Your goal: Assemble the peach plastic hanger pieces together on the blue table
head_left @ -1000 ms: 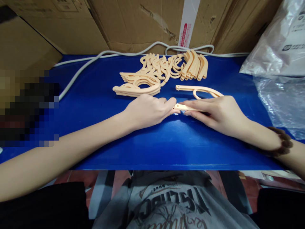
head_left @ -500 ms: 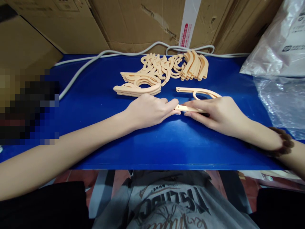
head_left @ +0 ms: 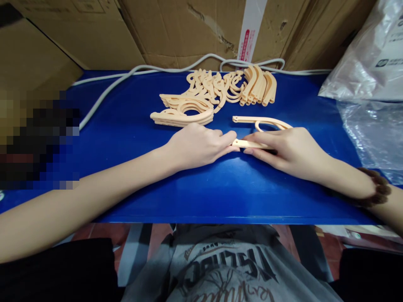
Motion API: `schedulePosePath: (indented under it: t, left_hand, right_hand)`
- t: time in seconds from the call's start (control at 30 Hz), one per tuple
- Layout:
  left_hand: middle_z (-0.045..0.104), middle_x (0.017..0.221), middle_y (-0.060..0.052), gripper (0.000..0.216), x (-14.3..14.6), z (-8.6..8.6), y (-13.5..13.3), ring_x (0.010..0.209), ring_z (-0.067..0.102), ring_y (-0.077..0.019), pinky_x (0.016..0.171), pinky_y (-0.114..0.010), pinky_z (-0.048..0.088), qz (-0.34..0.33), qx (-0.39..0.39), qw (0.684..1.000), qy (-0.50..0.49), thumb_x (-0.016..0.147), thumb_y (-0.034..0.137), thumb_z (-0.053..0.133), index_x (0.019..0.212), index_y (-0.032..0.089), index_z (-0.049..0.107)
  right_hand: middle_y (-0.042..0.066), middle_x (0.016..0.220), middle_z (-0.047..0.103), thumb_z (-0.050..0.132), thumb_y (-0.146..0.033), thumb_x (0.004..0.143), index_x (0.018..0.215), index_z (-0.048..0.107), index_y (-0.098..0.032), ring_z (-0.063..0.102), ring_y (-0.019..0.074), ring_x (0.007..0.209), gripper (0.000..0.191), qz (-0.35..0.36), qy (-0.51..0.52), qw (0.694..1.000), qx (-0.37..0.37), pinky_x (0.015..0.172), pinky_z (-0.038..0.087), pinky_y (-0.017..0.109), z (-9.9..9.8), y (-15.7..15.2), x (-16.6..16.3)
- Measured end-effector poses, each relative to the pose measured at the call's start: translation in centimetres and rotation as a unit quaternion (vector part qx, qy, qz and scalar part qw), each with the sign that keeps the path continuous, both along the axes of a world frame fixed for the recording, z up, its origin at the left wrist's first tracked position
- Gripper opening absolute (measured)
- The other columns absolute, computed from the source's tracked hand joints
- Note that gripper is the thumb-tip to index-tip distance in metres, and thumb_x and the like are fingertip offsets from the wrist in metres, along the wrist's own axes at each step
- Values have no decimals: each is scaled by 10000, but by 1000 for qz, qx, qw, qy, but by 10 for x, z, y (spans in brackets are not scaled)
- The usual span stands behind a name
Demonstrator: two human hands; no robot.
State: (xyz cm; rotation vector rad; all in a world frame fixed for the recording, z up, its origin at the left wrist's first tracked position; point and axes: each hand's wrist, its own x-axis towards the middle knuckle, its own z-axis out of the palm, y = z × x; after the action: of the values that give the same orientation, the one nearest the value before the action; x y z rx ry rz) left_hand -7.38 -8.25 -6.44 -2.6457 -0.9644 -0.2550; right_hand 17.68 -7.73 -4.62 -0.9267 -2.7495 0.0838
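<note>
Between my hands is a beige plastic hanger arm [head_left: 248,144] with a small hole near its left end. My right hand [head_left: 292,153] is closed on it, thumb below and fingers above, hiding its right part. At the arm's left end, my left hand [head_left: 200,147] pinches with thumb and forefinger; any smaller piece there is hidden. Just behind my right hand lies another hanger piece [head_left: 261,120] with a curved loop, partly covered by that hand. Stacked folded hangers [head_left: 182,119] lie beyond my left hand.
Farther back on the blue table [head_left: 201,197] are a heap of beige hanger hooks [head_left: 206,86] and a row of curved hanger arms [head_left: 258,86]. A white cable [head_left: 138,69] runs along the cardboard boxes [head_left: 189,33]. Clear plastic bags [head_left: 362,84] lie at right.
Both hands keep nearly the same position and grip on the hanger arm. The view has shifted very slightly.
</note>
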Motion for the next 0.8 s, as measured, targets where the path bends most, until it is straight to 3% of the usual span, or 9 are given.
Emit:
schedulePosePath:
  t: [0.37,0.8]
  left_hand:
    - [641,622,-22,475,-1,-1,0,477,559,-170,446,-278,132,-17,19,1000,-14,1094,475,295,919,187,630]
    - [638,615,-17,471,-1,-3,1,481,595,-159,445,-263,121,-33,31,999,-22,1099,459,294,886,174,603]
  right_hand:
    - [23,941,775,451,-423,1040,1074,696,-217,723,202,829,321,14,-10,1000,-23,705,475,302,0,1,1]
    - [34,918,763,400,-464,1051,1053,696,-203,708,216,802,395,12,-14,999,-39,673,439,314,1,2,0]
